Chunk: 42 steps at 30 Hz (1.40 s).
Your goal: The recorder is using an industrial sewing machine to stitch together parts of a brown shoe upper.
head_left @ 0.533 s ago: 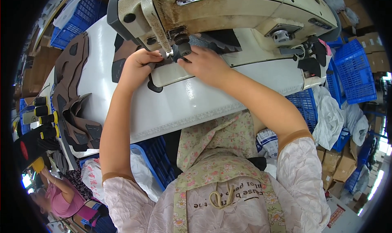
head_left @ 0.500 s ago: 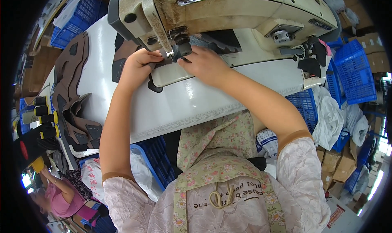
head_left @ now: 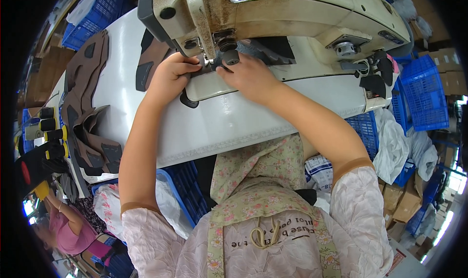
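Both hands are at the needle area of a beige sewing machine (head_left: 292, 22) on a white table. Left of the presser foot (head_left: 208, 62), my left hand (head_left: 171, 78) is closed, thumb and forefinger pinching a brown material piece with black patches (head_left: 155, 56), which shows behind that hand. On the foot's right, my right hand (head_left: 253, 78) has curled fingers pressed on the work, its fingertips partly hidden behind a round dark machine knob (head_left: 231, 57). A black and grey part of the material (head_left: 278, 49) lies beyond the right hand, under the machine arm.
Brown cut pieces with black patches (head_left: 87, 73) are stacked at the table's left. Thread spools (head_left: 48, 124) stand at the far left edge. Blue crates (head_left: 424, 93) and white bags (head_left: 390, 141) are at the right. Another person (head_left: 73, 229) sits at lower left.
The machine and both hands appear slightly farther right in the picture, as the view has shifted. My hands stay beside the presser foot, with little change in grip.
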### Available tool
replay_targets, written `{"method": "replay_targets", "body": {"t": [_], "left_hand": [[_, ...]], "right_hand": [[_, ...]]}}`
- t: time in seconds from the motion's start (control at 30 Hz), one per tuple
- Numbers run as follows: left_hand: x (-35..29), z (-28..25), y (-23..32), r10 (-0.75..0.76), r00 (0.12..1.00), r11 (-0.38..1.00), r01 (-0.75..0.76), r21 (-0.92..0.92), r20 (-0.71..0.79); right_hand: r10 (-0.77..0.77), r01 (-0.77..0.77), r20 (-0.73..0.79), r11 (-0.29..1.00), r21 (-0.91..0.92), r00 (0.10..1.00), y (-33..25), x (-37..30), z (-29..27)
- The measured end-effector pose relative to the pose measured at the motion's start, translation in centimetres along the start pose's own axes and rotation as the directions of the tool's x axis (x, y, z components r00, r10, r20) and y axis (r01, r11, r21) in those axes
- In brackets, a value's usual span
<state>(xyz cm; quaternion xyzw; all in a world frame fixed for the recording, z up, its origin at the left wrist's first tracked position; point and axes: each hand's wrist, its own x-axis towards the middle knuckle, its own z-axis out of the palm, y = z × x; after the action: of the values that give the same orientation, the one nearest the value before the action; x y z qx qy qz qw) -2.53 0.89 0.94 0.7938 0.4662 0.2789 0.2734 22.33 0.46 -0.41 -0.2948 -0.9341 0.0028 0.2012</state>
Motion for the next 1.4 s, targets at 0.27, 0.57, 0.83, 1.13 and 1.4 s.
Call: {"method": "replay_targets", "body": {"t": [0.27, 0.57, 0.83, 1.13, 1.4], "left_hand": [[0.0, 0.0, 0.6, 0.062, 0.998, 0.995, -0.06, 0.086, -0.02], [0.5, 0.2, 0.5, 0.15, 0.988, 0.979, -0.143, 0.147, -0.039], [0.7, 0.4, 0.3, 0.217, 0.973, 0.955, -0.195, 0.222, -0.076], [1.0, 0.2, 1.1, 0.195, 0.976, 0.948, -0.164, 0.271, -0.092], [1.3, 0.3, 0.7, 0.169, 0.981, 0.931, -0.128, 0.343, -0.093]], "right_hand": [[-0.082, 0.067, -0.164, 0.993, -0.094, 0.983, 0.1, 0.3, 0.4], [-0.066, 0.055, -0.15, 0.995, -0.078, 0.986, 0.1, 0.5, 0.5], [-0.041, 0.036, -0.114, 0.998, -0.045, 0.993, 0.0, 1.1, 0.4], [0.007, -0.01, -0.097, 0.999, -0.034, 0.995, 0.4, 1.3, 1.1], [0.17, -0.142, -0.13, 0.969, 0.201, 0.977, 0.9, 1.5, 1.6]]}}
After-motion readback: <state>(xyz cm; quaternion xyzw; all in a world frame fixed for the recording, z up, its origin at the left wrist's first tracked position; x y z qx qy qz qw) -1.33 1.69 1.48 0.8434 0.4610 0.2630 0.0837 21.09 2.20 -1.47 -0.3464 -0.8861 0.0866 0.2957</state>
